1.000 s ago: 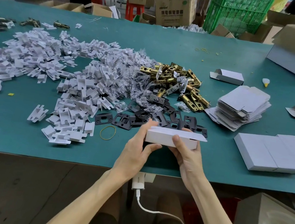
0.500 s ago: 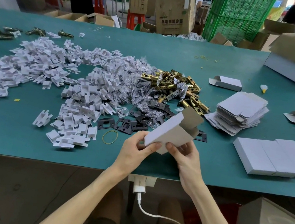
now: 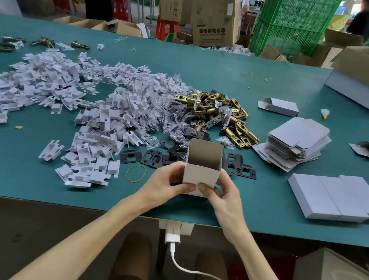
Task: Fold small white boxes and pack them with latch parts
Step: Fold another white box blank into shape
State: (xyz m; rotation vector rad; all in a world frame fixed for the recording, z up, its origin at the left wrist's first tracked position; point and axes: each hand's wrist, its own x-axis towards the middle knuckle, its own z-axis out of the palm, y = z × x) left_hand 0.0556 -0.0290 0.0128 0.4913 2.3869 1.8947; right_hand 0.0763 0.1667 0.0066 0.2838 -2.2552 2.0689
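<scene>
Together, left hand (image 3: 166,182) and right hand (image 3: 226,197) grip box (image 3: 201,173); carton (image 3: 213,17) shows Chinese print.

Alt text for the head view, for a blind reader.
The left hand and right hand grip a small open-topped box upright above a green table. Behind it lie white inserts, brass latches, black plates and flat boxes.

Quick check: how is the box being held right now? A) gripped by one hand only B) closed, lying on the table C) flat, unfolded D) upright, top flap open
D: the left hand and right hand grip the small white box upright, its top flap raised and mouth open.
</scene>
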